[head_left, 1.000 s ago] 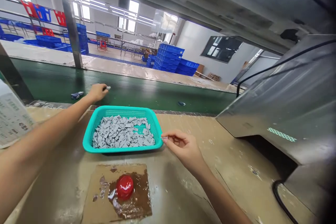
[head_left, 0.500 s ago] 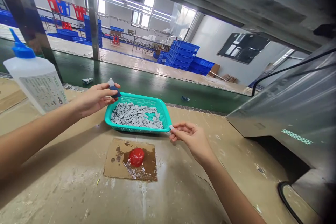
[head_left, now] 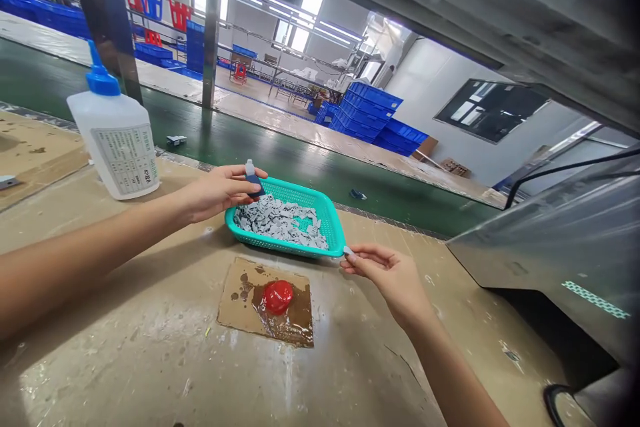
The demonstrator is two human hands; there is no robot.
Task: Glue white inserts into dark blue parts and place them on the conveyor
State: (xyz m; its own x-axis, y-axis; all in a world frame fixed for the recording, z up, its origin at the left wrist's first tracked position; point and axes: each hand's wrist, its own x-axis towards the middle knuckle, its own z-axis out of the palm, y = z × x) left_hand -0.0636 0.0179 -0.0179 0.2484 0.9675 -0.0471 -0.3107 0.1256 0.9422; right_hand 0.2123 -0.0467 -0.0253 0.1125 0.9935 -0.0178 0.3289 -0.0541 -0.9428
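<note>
In the head view, the teal basket (head_left: 327, 213) sits on the worktop (head_left: 125, 347) between your hands. It holds a shallow layer of small grey pieces (head_left: 277, 223), with a patch of its mesh floor showing among them. At the basket's far-left corner, your left hand (head_left: 215, 192) is half closed, fingers curled around a small blue bottle (head_left: 254, 185). Its white nozzle points up, probably to keep the contents from spilling. Just off the basket's right corner, your right hand (head_left: 393, 277) pinches a tiny pale piece (head_left: 347, 251) at the fingertips, seemingly leaving its end exposed. Left of the basket stands a large white bottle (head_left: 115, 140). In front of it lies a cardboard sheet (head_left: 240, 287) bearing a red blob (head_left: 278, 297). Beyond it runs a green conveyor belt (head_left: 280, 177).
</note>
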